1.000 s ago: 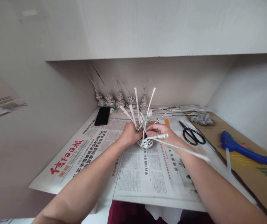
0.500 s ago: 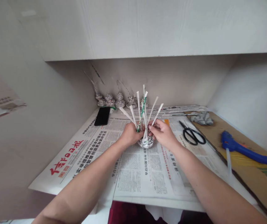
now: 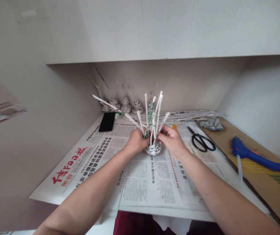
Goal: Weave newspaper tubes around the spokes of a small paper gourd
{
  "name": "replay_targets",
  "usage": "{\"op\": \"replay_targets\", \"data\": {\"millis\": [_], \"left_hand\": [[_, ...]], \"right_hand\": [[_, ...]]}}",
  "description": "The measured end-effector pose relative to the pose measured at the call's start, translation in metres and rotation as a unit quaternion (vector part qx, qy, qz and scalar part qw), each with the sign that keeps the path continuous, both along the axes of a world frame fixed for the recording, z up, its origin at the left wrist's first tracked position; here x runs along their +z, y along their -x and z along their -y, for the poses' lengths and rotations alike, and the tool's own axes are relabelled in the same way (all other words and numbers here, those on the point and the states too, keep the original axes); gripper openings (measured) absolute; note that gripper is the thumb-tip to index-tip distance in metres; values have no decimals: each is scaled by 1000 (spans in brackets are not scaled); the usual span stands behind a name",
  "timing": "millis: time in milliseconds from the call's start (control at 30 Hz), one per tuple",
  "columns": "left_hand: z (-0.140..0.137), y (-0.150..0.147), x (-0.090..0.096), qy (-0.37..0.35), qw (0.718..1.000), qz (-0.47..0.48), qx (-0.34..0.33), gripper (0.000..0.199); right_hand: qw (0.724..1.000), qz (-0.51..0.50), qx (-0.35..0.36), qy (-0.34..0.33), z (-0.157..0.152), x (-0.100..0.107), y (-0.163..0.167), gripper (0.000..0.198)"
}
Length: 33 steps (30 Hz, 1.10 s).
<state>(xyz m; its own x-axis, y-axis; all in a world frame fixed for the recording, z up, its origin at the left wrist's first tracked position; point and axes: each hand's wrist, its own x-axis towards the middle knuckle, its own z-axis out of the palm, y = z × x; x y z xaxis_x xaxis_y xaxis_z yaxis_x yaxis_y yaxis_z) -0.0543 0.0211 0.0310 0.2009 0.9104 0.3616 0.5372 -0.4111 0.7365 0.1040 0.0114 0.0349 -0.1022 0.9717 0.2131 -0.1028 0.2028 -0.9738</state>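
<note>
A small round base woven from rolled newspaper (image 3: 154, 149) sits on the newspaper sheets, with several paper sticks standing up and fanning out of it. One of these is a green-striped paper stick (image 3: 150, 115). On the left side, my left hand (image 3: 138, 141) is closed around the weaving, thumb toward the middle. My right hand (image 3: 169, 137) pinches at the sticks on the right side, its fingertips partly hidden. A long white paper stick (image 3: 105, 102) slants out to the upper left, above the phone.
Several gourd-shaped woven paper pieces (image 3: 125, 105) line the back wall, near a black phone (image 3: 107, 122). Long paper sticks (image 3: 191, 115) lie along the back. At right are scissors (image 3: 202, 141), a grey cloth (image 3: 211, 124) and a blue glue gun (image 3: 255, 156) on cardboard. A cabinet overhangs.
A long paper stick now points out to the upper left, over the phone. The sticks on the right have shifted and lean differently. Both hands stay nearly in place.
</note>
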Motion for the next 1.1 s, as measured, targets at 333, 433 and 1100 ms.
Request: {"op": "replay_targets", "data": {"millis": [333,433,1100], "left_hand": [[3,-2,-1,9,998,39,-46,10],[1,-2,-3,16,998,44,-48,10],[4,-3,5,-68,988,-17,-140,13]], "right_hand": [[998,-11,-18,65,-5,-3,-2,34],[997,23,2,67,-6,-1,-6,26],[989,57,-94,95,-12,-9,-11,16]]}}
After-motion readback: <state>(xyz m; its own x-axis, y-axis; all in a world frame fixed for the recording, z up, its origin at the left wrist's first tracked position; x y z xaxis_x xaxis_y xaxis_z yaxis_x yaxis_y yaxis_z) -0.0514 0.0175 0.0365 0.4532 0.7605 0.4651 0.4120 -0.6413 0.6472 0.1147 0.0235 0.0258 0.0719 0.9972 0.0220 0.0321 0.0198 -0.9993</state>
